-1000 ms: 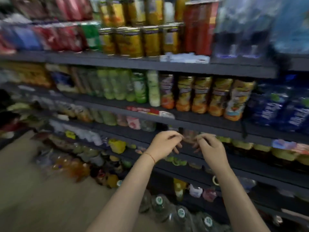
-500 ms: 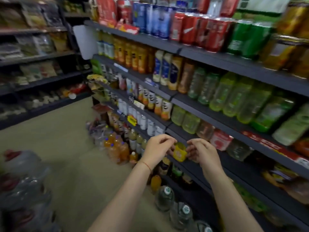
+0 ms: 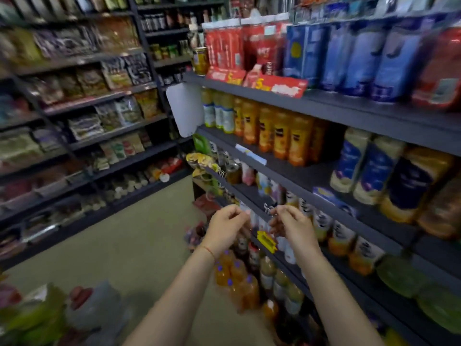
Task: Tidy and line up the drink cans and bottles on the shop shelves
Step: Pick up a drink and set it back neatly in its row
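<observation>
A narrow shop aisle with a beige floor [image 3: 129,236] runs between two dark shelf units, the whole view blurred. Taking the yellow price tag [image 3: 267,240] on a shelf edge as the landmark: both hands are raised just above it, apart from each other, with a small gap between them. The left hand [image 3: 225,227] sits just left of the tag, a thin red cord on its wrist; the right hand [image 3: 294,227] sits just right of it. The fingers of both are loosely curled inward and hold nothing that can be made out, and neither touches a bottle.

Below the tag, close to the forearms, orange drink bottles [image 3: 237,278] with blue caps stand upright in a tight group, their long axes vertical, caps up. Right of the tag, a row of small white-and-orange bottles [image 3: 341,240] stands upright along the shelf, running back to the left behind the hands. Up and to the right of the tag, tall orange juice bottles [image 3: 282,133] stand upright in a line with their labels facing the aisle; right of them are blue-labelled bottles [image 3: 366,168]. Higher again, blue cans [image 3: 359,58] and red packs [image 3: 232,46] fill the top shelf above a red sale strip [image 3: 274,84]. A white blank sign [image 3: 183,109] juts out at the shelf end. Far left of the tag, across the aisle, snack bags [image 3: 99,78] fill the other shelves [image 3: 104,96].
</observation>
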A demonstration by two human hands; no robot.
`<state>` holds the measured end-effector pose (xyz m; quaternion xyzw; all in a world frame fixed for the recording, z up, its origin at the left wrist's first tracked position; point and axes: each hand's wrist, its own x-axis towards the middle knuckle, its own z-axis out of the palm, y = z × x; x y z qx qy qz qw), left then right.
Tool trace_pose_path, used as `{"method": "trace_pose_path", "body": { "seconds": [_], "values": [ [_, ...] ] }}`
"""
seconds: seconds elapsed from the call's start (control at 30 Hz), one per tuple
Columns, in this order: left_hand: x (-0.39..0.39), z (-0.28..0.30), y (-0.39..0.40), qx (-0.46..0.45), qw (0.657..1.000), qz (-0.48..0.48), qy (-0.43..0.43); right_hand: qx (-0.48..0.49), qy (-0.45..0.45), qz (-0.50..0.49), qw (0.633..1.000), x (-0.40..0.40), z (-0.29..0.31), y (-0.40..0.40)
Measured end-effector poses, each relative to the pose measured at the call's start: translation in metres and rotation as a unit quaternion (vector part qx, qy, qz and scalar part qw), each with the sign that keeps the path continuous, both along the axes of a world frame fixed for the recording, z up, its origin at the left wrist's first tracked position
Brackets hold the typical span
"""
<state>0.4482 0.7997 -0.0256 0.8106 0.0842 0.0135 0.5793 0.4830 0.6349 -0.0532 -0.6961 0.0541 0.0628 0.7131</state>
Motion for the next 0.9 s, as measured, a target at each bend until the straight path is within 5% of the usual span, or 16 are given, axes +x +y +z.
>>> {"method": "trace_pose_path", "body": {
  "seconds": [0.27, 0.67, 0.9],
  "values": [
    [0.170, -0.053, 0.124, -0.076, 0.996, 0.047, 0.030, -0.104, 0.027, 0.075, 0.991, 0.168, -0.026, 0.135],
    [0.429, -0.167, 0.228, -0.119, 0.969, -0.073, 0.203, -0.319, 0.153, -0.090, 0.931, 0.414, -0.204, 0.252],
    [0.487, -0.195, 0.227, -0.105, 0.948, -0.224, 0.200, -0.384, 0.179, -0.171, 0.889, 0.416, -0.141, 0.300]
  ]
}}
